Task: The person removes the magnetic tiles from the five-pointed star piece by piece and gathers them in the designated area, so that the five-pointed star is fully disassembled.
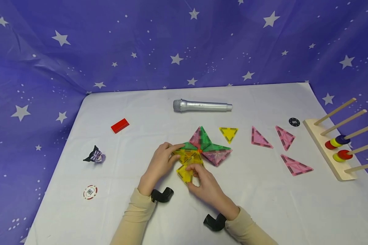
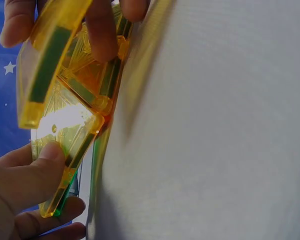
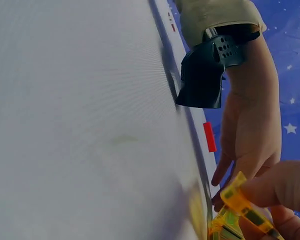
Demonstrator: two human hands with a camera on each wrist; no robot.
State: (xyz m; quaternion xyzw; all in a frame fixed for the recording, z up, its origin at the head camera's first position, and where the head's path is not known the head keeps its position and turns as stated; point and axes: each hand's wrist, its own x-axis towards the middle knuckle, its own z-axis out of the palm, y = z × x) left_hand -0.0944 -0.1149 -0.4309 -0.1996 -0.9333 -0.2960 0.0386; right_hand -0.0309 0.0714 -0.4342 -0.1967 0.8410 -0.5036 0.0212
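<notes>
Both hands are on the tile star: left hand (image 1: 161,163) pins the flat yellow tiles (image 1: 187,154) steady while right hand (image 1: 207,185) pinches a tilted yellow triangle (image 1: 185,172) against them.

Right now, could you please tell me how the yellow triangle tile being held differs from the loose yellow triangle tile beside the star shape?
The held yellow translucent triangle tile is gripped by the right hand and tipped up at the star's near edge; the loose yellow translucent triangle tile lies flat, untouched. The held one meets the joined tiles; the loose one lies apart, right of them. Both are see-through yellow with dark edge strips.
</notes>
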